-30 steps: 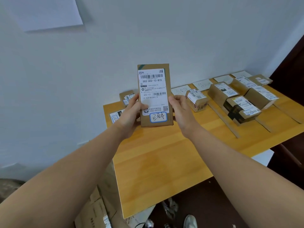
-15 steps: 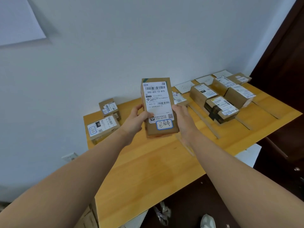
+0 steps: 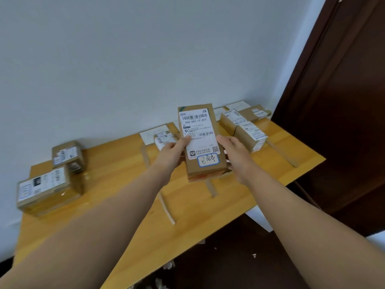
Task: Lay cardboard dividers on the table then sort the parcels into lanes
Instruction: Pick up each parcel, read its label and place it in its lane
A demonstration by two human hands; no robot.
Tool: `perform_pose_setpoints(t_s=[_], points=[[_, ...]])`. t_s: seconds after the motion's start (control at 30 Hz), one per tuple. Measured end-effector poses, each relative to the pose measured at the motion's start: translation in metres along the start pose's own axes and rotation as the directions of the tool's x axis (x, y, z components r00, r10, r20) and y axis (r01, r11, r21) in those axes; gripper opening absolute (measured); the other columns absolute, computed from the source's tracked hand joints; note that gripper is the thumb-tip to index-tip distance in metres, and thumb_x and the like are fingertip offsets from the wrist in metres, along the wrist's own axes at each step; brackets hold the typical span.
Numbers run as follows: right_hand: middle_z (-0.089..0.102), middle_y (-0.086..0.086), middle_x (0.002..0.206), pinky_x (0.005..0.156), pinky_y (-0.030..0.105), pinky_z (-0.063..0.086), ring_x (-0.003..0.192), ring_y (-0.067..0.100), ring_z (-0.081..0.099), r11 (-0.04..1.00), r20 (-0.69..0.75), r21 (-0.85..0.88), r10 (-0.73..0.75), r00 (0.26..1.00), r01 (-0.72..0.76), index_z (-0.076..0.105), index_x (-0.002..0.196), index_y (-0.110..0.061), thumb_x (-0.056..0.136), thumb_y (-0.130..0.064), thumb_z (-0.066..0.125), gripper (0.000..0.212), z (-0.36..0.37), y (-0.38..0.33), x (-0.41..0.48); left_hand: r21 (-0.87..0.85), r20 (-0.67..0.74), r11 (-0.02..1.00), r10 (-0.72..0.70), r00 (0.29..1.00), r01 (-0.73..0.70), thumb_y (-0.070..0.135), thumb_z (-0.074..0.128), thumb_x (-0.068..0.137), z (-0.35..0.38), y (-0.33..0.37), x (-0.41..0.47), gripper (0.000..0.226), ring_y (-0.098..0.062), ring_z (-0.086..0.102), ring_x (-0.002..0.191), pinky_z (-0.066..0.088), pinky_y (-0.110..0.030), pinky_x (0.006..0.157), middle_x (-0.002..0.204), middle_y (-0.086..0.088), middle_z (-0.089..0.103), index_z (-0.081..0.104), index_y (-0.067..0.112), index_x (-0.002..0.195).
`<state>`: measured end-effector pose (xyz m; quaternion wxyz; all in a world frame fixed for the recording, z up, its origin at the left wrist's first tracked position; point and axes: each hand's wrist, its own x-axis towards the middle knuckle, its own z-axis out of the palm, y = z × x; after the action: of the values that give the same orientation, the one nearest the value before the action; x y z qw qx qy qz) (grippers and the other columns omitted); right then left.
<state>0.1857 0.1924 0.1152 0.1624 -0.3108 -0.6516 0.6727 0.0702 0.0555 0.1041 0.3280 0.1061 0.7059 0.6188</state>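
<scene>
A flat brown parcel (image 3: 205, 165) with a white shipping label is held upright above the middle of the wooden table (image 3: 116, 207). My left hand (image 3: 171, 155) grips its left edge and my right hand (image 3: 236, 155) its right edge. Thin cardboard divider strips lie across the table: one (image 3: 166, 209) under my left arm, one (image 3: 211, 187) below the parcel, one (image 3: 281, 152) at the right. Two parcels (image 3: 48, 188) (image 3: 67, 155) sit at the left. A small parcel (image 3: 164, 140) sits behind my left hand. More parcels (image 3: 250, 132) are grouped at the back right.
The table stands against a white wall. A dark brown door (image 3: 337, 113) rises at the right, close to the table's right corner. White paper slips (image 3: 153, 133) lie along the table's back edge. Dark floor with scraps shows below the front edge.
The view has swung left and down, so the table's left end and its two parcels now show. Both hands have carried the parcel lower and farther over the table.
</scene>
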Motion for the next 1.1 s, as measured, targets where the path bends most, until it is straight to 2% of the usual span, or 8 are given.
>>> perform_pose_setpoints(t_s=[0.33,0.43,0.53,0.57,0.73,0.87,0.97,1.1], points=[[0.069,-0.006,0.103,0.096,0.045,0.051,0.102,0.017,0.064,0.990,0.030,0.042,0.137,0.990,-0.138,0.055,0.112,-0.022,0.093,-0.046,0.055,0.031,-0.076,0.011,0.064,-0.006,0.007,0.997,-0.076,0.997,0.076,0.049,0.057,0.087,0.078,0.006,0.059,0.053,-0.021,0.065,0.102,0.048,-0.040,0.100,0.111,-0.001,0.069,0.049,0.018,0.129],[0.070,-0.004,0.102,0.086,0.040,0.054,0.096,0.015,0.067,0.984,0.045,0.043,0.171,0.984,-0.173,0.051,0.120,-0.019,0.090,-0.048,0.058,0.042,-0.086,0.015,0.092,0.011,0.036,0.997,-0.080,0.996,0.079,0.046,0.057,0.089,0.093,0.009,0.081,0.052,-0.021,0.064,0.099,0.047,-0.040,0.100,0.112,-0.002,0.067,0.044,0.021,0.132],[0.072,-0.001,0.099,0.067,0.029,0.054,0.085,0.013,0.070,0.980,0.058,0.062,0.186,0.981,-0.190,0.050,0.121,-0.018,0.088,-0.045,0.062,0.045,-0.096,0.011,0.124,0.020,0.071,0.998,-0.057,0.996,0.055,0.042,0.056,0.092,0.108,0.015,0.105,0.045,-0.015,0.065,0.089,0.051,-0.031,0.086,0.106,0.002,0.068,0.041,0.026,0.132],[0.072,0.000,0.099,0.067,0.029,0.055,0.084,0.013,0.070,0.979,0.058,0.069,0.189,0.980,-0.193,0.050,0.121,-0.018,0.088,-0.044,0.063,0.044,-0.100,0.010,0.137,0.025,0.082,0.999,-0.050,0.995,0.049,0.042,0.055,0.093,0.112,0.018,0.114,0.044,-0.014,0.065,0.087,0.052,-0.029,0.083,0.104,0.003,0.068,0.041,0.027,0.132],[0.073,0.001,0.100,0.083,0.040,0.058,0.089,0.019,0.071,0.970,0.054,0.066,0.231,0.972,-0.234,0.050,0.124,-0.021,0.086,-0.046,0.065,0.047,-0.120,0.001,0.201,0.046,0.114,0.997,-0.061,0.992,0.057,0.051,0.058,0.088,0.132,0.032,0.170,0.057,-0.019,0.067,0.093,0.049,-0.043,0.099,0.107,0.001,0.071,0.041,0.028,0.138],[0.074,0.000,0.094,0.070,0.033,0.055,0.082,0.016,0.070,0.961,0.047,0.053,0.267,0.962,-0.270,0.055,0.120,-0.021,0.088,-0.043,0.063,0.040,-0.138,-0.001,0.240,0.071,0.138,0.995,-0.080,0.987,0.071,0.052,0.058,0.088,0.145,0.044,0.202,0.057,-0.016,0.069,0.089,0.056,-0.032,0.081,0.110,-0.001,0.070,0.042,0.028,0.137],[0.072,-0.002,0.093,0.068,0.030,0.047,0.085,0.014,0.065,0.954,0.060,0.049,0.293,0.954,-0.296,0.055,0.119,-0.021,0.089,-0.043,0.061,0.038,-0.151,0.003,0.267,0.072,0.123,0.993,-0.100,0.987,0.092,0.050,0.057,0.089,0.160,0.049,0.223,0.057,-0.017,0.067,0.092,0.054,-0.028,0.080,0.108,0.001,0.069,0.041,0.029,0.139],[0.075,-0.001,0.090,0.092,0.044,0.053,0.092,0.020,0.069,0.950,0.055,0.024,0.310,0.949,-0.311,0.059,0.109,-0.028,0.077,-0.054,0.067,0.042,-0.176,0.010,0.305,0.070,0.105,0.990,-0.128,0.986,0.121,0.047,0.059,0.089,0.188,0.052,0.246,0.053,-0.014,0.068,0.090,0.052,-0.024,0.074,0.104,0.003,0.071,0.043,0.031,0.136]])
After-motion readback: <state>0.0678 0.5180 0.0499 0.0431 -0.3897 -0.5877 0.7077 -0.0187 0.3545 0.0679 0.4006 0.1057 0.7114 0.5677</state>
